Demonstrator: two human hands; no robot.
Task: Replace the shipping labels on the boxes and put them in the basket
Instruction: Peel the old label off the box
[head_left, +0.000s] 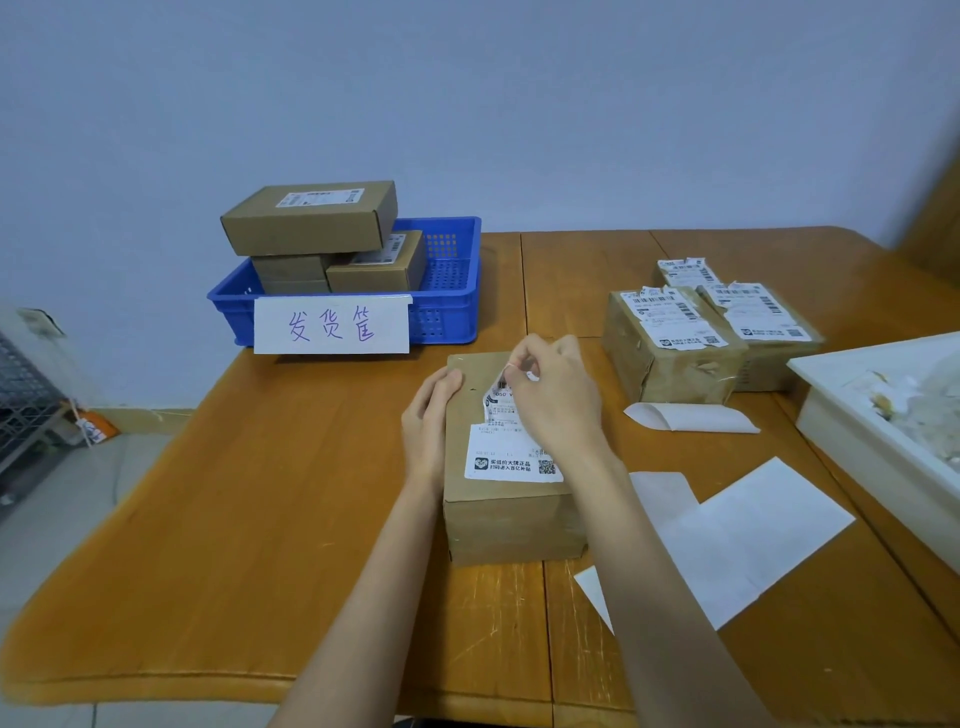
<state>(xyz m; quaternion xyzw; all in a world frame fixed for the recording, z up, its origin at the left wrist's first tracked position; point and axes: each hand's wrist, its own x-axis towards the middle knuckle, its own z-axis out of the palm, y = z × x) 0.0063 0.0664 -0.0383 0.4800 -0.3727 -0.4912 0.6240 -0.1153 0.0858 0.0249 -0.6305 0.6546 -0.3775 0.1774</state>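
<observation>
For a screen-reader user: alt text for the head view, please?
Right hand peels the old label off a box steadied by the left hand. Behind, a blue basket holds boxes.

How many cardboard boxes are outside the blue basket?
3, as far as I can see: one box under both hands, having its label peeled, and two boxes with torn labels side by side at the right. More may be hidden.

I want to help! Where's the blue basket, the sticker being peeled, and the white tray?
blue basket (451, 312): head view, front wall.
sticker (506, 457): head view, lower stuck part.
white tray (852, 415): head view, near wall.
</observation>
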